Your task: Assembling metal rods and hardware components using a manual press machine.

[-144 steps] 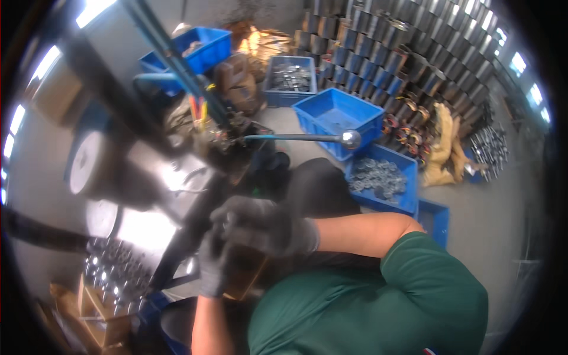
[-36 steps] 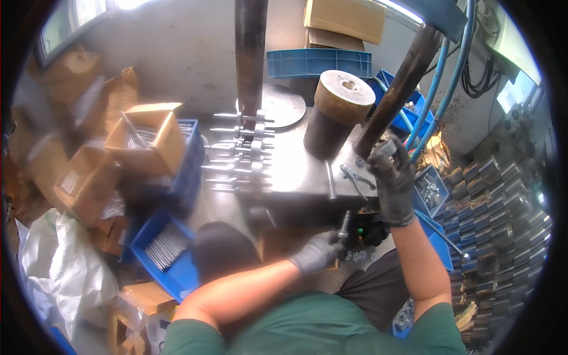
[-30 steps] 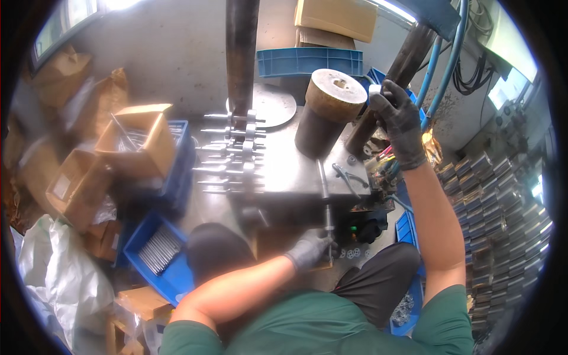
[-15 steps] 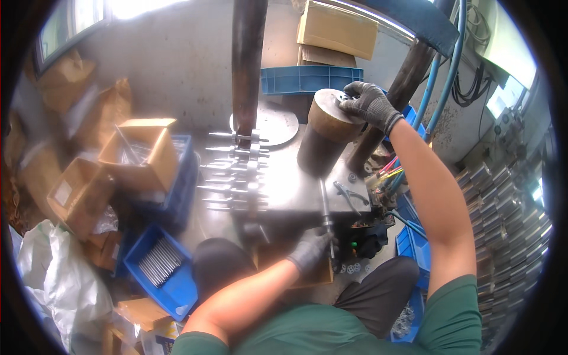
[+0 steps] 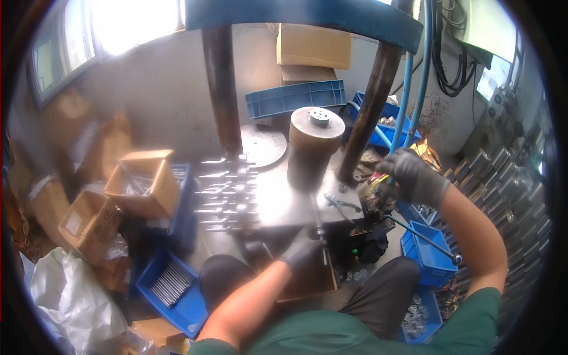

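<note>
My left hand (image 5: pixel 302 249), in a grey glove, is closed around a slender metal shaft (image 5: pixel 319 225) held upright at the table's front edge. A small round metal disc with holes (image 5: pixel 319 116) lies on top of the thick steel cylinder (image 5: pixel 316 142) on the metal table (image 5: pixel 275 208). My right hand (image 5: pixel 419 178), also gloved, is in the air right of the table, near the blue hoses. Its fingers are bent and slightly blurred, the thumb apart from them, and nothing shows between. Pliers (image 5: pixel 341 205) rest by the cylinder.
Several shafts with round collars (image 5: pixel 228 195) stand in rows on the table's left side. Two dark press columns (image 5: pixel 222 89) rise behind. Below my right hand a lever with a ball end (image 5: pixel 456 259) crosses a blue bin (image 5: pixel 435 269). At left, a blue tray (image 5: pixel 189 316) holds rods.
My right hand has left the cylinder's top and moved right and down, leaving the disc there. My left hand keeps its hold on the shaft. The view has tilted up slightly.
</note>
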`<state>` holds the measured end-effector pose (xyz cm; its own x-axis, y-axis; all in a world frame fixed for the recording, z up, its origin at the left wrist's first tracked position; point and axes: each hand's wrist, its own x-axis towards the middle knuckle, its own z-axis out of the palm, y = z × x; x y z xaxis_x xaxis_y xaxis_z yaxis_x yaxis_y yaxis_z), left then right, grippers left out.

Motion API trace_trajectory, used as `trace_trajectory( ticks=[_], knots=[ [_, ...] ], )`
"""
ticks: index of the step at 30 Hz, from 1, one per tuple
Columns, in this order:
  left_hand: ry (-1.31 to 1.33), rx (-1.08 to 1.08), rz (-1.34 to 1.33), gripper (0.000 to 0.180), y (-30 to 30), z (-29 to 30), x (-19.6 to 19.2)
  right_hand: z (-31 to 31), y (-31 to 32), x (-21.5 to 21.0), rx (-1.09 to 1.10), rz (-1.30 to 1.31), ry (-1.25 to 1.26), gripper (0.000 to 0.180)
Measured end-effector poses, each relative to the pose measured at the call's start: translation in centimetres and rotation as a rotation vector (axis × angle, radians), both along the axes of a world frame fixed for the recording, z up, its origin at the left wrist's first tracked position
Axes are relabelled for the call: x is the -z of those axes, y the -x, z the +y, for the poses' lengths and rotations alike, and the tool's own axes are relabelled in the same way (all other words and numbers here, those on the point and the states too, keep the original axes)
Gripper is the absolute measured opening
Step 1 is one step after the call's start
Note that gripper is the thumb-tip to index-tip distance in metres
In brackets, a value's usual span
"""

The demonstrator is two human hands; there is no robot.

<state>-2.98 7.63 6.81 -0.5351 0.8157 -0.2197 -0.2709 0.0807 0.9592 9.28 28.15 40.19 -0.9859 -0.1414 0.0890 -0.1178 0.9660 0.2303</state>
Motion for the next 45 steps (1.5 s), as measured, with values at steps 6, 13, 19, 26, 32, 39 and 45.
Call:
trace_trajectory(
  ticks=[6, 13, 19, 26, 32, 39, 45],
  knots=[
    [-0.134, -0.074, 0.125, 0.059, -1.5, -1.7, -2.9, 2.4, -15.7, 2.0, 0.159, -0.133, 0.088, 0.032],
    [-0.449, -0.318, 0.692, 0.053, 3.4, -0.2, -16.5, 1.6, -23.0, 5.3, 0.377, 0.246, 0.352, 0.023],
    [-0.666, -0.458, 0.712, 0.047, 10.9, 4.5, -26.9, 5.0, -18.1, 4.3, 0.142, 0.772, 0.072, 0.033],
    [-0.419, -0.603, 0.591, 0.036, 15.2, 8.7, -30.9, 8.5, -11.4, 0.7, 0.120, 0.914, 0.152, 0.041],
    [-0.255, -0.536, 0.709, 0.028, 15.8, 10.7, -31.5, 10.7, -10.1, 1.3, 0.203, 0.930, 0.271, 0.052],
    [-0.170, -0.399, 0.832, 0.029, 20.6, 12.7, -30.5, 9.3, -11.5, 1.5, 0.252, 0.843, 0.198, 0.045],
    [-0.020, -0.469, 1.099, 0.022, 18.2, 11.6, -31.5, 4.1, -17.0, 2.9, 0.314, 0.610, 0.184, 0.038]
  ],
)
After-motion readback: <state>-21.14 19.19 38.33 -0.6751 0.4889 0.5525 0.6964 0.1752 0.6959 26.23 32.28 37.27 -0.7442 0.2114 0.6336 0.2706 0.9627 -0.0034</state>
